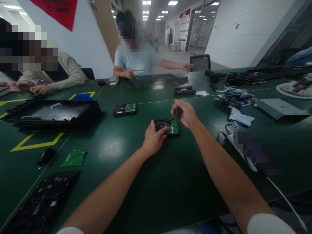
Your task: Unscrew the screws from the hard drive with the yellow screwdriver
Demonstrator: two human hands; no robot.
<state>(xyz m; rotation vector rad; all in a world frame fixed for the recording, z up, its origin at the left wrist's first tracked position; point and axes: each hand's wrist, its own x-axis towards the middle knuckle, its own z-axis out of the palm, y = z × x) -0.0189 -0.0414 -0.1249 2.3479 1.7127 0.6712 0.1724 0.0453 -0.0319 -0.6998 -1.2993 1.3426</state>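
Observation:
A hard drive (174,127) with a black casing and a green circuit board lies flat on the dark green table (156,182). My left hand (154,138) grips its left end and near edge, with one finger reaching across the board. Just beyond the drive's right end, my right hand (186,113) is raised with its fingers curled closed. Something dark and narrow shows at those fingers, too unclear to name. A second hard drive (125,110) rests farther back to the left.
At left are stacked black trays (57,110), a loose green circuit board (74,158) and black drives (46,198). To the right lie a metal case (280,107), a glove (241,116) and a cabled device (241,151). A co-worker (136,60) sits opposite; another sits left.

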